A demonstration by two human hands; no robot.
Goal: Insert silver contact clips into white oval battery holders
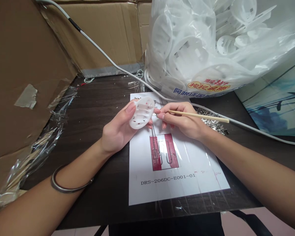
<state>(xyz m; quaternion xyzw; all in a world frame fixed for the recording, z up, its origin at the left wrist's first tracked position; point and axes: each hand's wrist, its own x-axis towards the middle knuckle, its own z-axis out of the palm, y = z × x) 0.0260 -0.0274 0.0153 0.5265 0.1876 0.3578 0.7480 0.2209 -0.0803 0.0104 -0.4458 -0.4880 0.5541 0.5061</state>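
The left hand (117, 129) is holding a white plastic oval piece (141, 112) just above the middle of the dark surface (100, 108), with the thumb and fingers closed around its edge. The right hand (184, 121) is pinching a thin wooden stick (199, 115) between closed fingers. The stick's far end is pointing out to 3 o'clock, and its near tip is sitting just beside the white piece.

Under both hands a white paper sheet (172, 177) is lying taped to the surface, with a red drawing (163, 151) on it. At 1 o'clock a big clear bag (211, 46) full of white plastic parts is leaning close behind the hands. A grey cable (100, 50) is running from 11 o'clock past the bag to 3 o'clock. Small metal bits (212, 123) are lying just behind the right wrist. At 9 o'clock a cardboard wall (21, 65) is standing, with crinkly clear wrap (39, 147) below it. A metal bangle (68, 183) is sitting on the left arm.
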